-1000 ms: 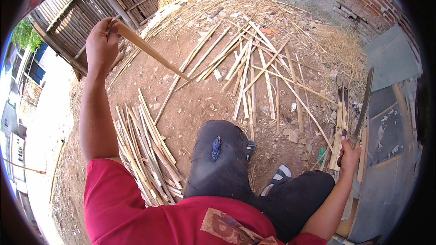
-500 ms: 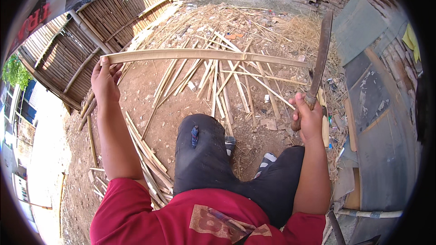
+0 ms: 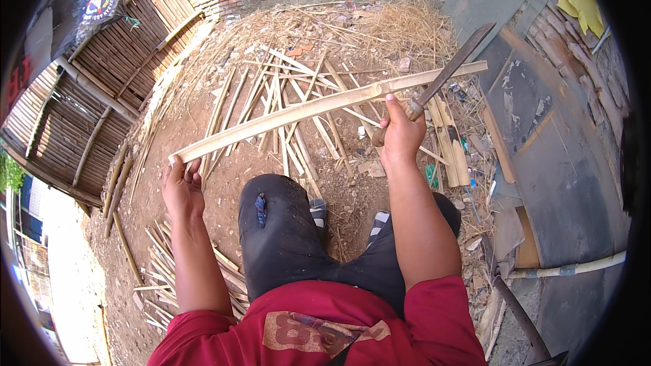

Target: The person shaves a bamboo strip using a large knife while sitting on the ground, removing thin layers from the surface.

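Note:
A long split bamboo strip [image 3: 291, 114] spans the space before me, its left end low and its right end raised. My left hand [image 3: 182, 190] pinches the low end between thumb and fingers. In my right hand [image 3: 403, 134] is the handle of a machete [image 3: 456, 64], its dark blade slanting up to the right. The blade crosses in front of the strip near its far right end; whether they touch I cannot tell. My right thumb lies against or just under the strip, close to a node.
Several bamboo strips [image 3: 281, 142] lie crisscrossed on the dirt ahead, and another pile [image 3: 163, 271] is beside my left leg. Wider split pieces [image 3: 451, 146] rest at right. Dark sheet panels [image 3: 536, 95] lean along the right wall. A bamboo fence [image 3: 95, 129] stands left.
The strip has gone from nearly level to slanted, its left end lowered with my left hand. My right hand and the machete have moved left along the strip, and the blade leans further right.

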The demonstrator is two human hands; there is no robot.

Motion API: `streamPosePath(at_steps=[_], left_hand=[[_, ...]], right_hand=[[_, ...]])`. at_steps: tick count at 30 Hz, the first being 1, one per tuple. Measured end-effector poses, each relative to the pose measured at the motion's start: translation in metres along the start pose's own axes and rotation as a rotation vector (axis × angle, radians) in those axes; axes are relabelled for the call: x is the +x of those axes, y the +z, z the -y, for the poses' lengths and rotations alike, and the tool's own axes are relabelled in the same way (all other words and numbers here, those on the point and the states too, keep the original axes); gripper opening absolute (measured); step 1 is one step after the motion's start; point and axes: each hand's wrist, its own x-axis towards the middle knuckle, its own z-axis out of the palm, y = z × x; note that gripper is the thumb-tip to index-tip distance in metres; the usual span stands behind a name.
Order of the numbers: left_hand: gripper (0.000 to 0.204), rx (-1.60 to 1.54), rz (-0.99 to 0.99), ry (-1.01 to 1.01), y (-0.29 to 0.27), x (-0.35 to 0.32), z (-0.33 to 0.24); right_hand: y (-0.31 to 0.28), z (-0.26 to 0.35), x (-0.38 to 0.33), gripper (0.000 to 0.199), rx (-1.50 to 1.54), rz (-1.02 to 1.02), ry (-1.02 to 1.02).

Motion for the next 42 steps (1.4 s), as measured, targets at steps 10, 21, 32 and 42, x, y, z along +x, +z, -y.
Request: streamPosePath(at_steps=[10,21,32,42], left_hand=[[0.02,0.019,0.227,-0.052,-0.031,-0.017,0.028],[0.034,0.343,0.501,-0.16,-0.094,-0.024,0.025],[0.027,0.526,0.607,-0.251,-0.105,-0.039,0.016],[0.052,1.17,0.857,0.108,-0.067,-0.08,0.019]], right_hand=[[-0.02,0.006,0.016,0.029,0.147,-0.016,-0.098],[-0.022,0.016,0.011,0.03,0.275,0.107,-0.05],[-0.016,0.017,0.0,0.03,0.367,0.248,0.044],[-0.013,0.011,-0.009,0.029,0.288,0.283,0.016]])
